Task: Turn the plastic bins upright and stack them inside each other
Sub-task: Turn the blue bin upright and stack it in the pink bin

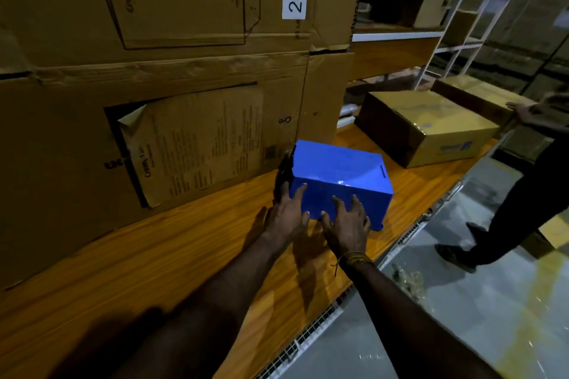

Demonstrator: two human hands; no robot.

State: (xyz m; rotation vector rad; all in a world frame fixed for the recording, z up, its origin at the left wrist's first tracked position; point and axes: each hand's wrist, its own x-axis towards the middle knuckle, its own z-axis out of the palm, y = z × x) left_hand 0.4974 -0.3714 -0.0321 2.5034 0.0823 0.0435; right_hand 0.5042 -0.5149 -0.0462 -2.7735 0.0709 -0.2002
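- Blue bin (338, 175) sits upside down on the wooden shelf (184, 255), bottom face up, just beside the big cardboard wall (154, 101) behind it.
- My left hand (288, 212) lies flat on the bin's near left corner, fingers spread, not closed round anything.
- My right hand (348, 221) presses the bin's near side, fingers splayed open on the blue plastic; thread band on that wrist.
- Something dark and black (284, 172) pokes out at the bin's left end; can't tell what.
- Taped carton (431, 126) stands on the shelf beyond the bin, apart from it.
- Another person (523, 181) stands on the floor right of the bin, a hand on a farther carton.
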